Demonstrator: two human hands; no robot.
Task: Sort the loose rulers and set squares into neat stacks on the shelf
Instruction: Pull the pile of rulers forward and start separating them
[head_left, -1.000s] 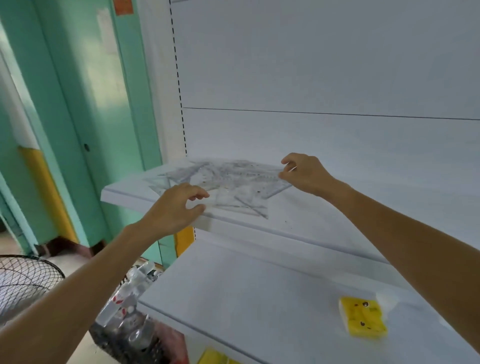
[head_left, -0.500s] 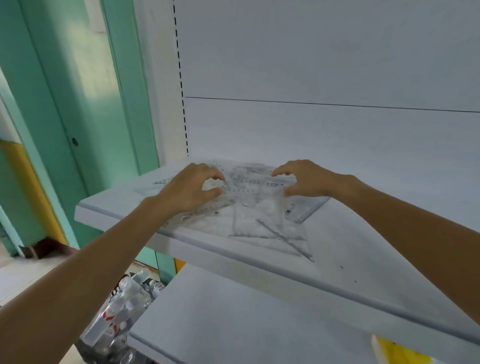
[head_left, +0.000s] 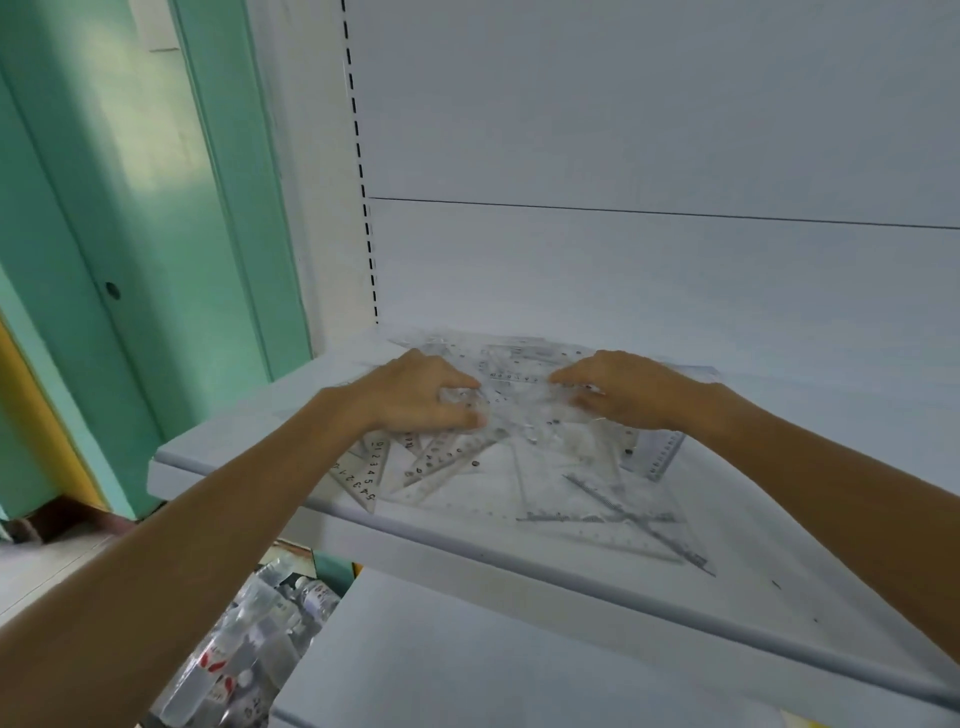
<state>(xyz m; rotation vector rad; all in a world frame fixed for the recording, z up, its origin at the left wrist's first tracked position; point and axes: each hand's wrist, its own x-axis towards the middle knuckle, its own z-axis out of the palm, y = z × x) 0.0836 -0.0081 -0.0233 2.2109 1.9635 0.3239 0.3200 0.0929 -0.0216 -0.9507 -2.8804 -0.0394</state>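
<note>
1. fingers (head_left: 457, 387) of the left hand (head_left: 410, 397) curled in, thumb underneath, clutching a few clear pieces at the top of the pile of rulers and set squares (head_left: 519, 467).
2. fingers (head_left: 571, 376) of the right hand (head_left: 639, 397) bent down too, thumb tucked in, pinching a clear piece on the same pile, just across from the left.
3. pile sitting on the white shelf (head_left: 467, 553), toward its left end, all crisscrossed and overlapping, not stacked at all.
4. can read printed numbers on one set square (head_left: 371, 475) poking out under the left wrist, near the front edge.
5. also spotting a greyish ruler (head_left: 660, 457) sticking out past the right hand, plus a long thin one (head_left: 639, 525) lying diagonally at the near right of the mess.
6. below that, a second white shelf (head_left: 493, 654), and off to its left a heap of clear bottles (head_left: 244, 644).
7. green door (head_left: 130, 208) on the left, slotted upright (head_left: 358, 156) in the back corner.
</note>
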